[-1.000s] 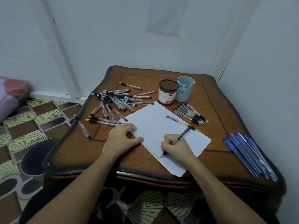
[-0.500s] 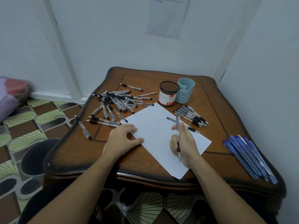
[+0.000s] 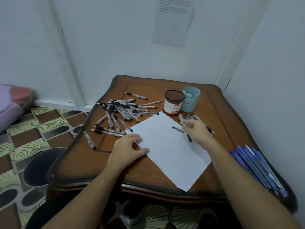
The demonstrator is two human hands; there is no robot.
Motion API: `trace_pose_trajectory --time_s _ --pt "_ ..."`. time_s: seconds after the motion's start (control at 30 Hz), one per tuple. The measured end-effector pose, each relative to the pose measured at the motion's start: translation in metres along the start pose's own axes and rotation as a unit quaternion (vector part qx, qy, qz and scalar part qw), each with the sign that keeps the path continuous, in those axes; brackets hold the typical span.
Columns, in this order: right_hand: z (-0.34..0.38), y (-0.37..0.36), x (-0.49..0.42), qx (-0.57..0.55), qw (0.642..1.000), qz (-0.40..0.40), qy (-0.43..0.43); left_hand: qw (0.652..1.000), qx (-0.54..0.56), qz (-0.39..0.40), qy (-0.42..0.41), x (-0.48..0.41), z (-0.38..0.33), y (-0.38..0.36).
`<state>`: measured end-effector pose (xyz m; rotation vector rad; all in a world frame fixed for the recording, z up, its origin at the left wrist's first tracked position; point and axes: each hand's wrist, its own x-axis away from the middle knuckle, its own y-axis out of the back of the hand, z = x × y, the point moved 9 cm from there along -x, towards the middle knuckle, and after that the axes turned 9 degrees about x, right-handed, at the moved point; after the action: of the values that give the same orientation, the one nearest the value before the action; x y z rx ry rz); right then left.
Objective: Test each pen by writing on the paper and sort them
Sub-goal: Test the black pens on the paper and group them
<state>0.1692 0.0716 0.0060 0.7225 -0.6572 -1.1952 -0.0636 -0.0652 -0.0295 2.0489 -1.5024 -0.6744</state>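
A white sheet of paper (image 3: 168,151) lies on the wooden table (image 3: 219,113), with small marks along its left edge. My left hand (image 3: 128,149) rests flat on that edge. My right hand (image 3: 198,131) is blurred over the paper's far right corner and holds a black-grip pen (image 3: 181,119). It hovers by a small group of black pens (image 3: 192,116) beside the cups. One more pen (image 3: 177,129) lies loose on the paper. A big heap of black-grip pens (image 3: 120,111) covers the table's left side.
A mesh pen cup (image 3: 173,103) and a light blue cup (image 3: 190,101) stand at the back. A row of blue pens (image 3: 257,169) lies at the table's right edge. A dark bin (image 3: 38,167) sits on the floor at left. White walls close in behind and right.
My right hand stopped writing at the paper's near edge, lifted the pen and carried it back and right toward the small group by the cups. My left hand stayed put.
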Motion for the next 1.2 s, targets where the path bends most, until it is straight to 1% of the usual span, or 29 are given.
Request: trace_pose_trajectory --time_s 0.03,0.07,0.13,0.27,0.4,0.53,0.6,0.67,0.7,0.73,0.77,0.83,0.87,0.97,1.03,1.13,1.2 --pt "0.0 0.013 -0.011 0.086 0.995 -0.044 0.018 1.0 0.0 -0.001 0.0 0.0 0.0 0.0" --pt "-0.002 0.025 -0.021 0.148 0.985 -0.084 0.021 1.0 -0.001 0.0 0.0 0.0 0.0 0.0" --pt "-0.009 0.037 -0.034 0.206 0.971 -0.12 0.002 1.0 0.0 -0.001 0.0 0.0 0.0 0.0" --pt "-0.015 0.025 -0.048 0.309 0.947 -0.086 0.003 1.0 -0.004 0.004 -0.001 0.0 -0.001 0.0" --pt "-0.013 0.02 -0.049 0.359 0.928 -0.101 -0.005 1.0 -0.003 0.002 -0.002 0.0 -0.002 0.002" --pt "-0.007 0.02 -0.045 0.361 0.925 -0.12 -0.001 1.0 -0.008 0.0 -0.005 0.001 -0.002 0.001" --pt "0.003 0.018 -0.042 0.39 0.908 -0.154 0.024 1.0 -0.006 -0.001 -0.005 0.001 -0.002 0.002" --pt "0.024 0.009 -0.037 0.427 0.881 -0.187 0.075 1.0 -0.007 0.002 -0.002 0.001 -0.001 0.001" --pt "0.036 0.0 -0.036 0.431 0.877 -0.183 0.106 1.0 -0.008 0.003 -0.001 0.001 -0.001 0.001" --pt "0.047 -0.012 -0.037 0.413 0.885 -0.164 0.136 1.0 -0.009 0.002 -0.002 0.0 -0.001 0.001" --pt "0.058 -0.026 -0.039 0.369 0.906 -0.131 0.159 1.0 -0.01 0.0 -0.002 0.0 -0.002 0.002" --pt "0.081 -0.055 -0.042 0.236 0.954 -0.054 0.176 1.0 -0.015 -0.002 0.0 0.0 -0.001 0.002" --pt "0.093 -0.068 -0.042 0.174 0.968 -0.028 0.178 1.0 -0.017 -0.002 0.002 0.0 0.0 0.002" --pt "0.118 -0.103 -0.042 0.058 0.986 0.015 0.158 1.0 -0.017 -0.01 -0.01 0.0 -0.002 0.003" --pt "0.126 -0.118 -0.044 0.028 0.991 0.02 0.132 1.0 -0.017 -0.013 -0.018 0.0 -0.003 0.002" --pt "0.129 -0.122 -0.048 0.08 0.991 -0.027 0.108 0.999 -0.019 -0.013 -0.023 -0.001 -0.003 0.001" --pt "0.125 -0.123 -0.051 0.081 0.992 -0.029 0.088 0.999 -0.02 -0.016 -0.027 -0.001 -0.003 0.002"
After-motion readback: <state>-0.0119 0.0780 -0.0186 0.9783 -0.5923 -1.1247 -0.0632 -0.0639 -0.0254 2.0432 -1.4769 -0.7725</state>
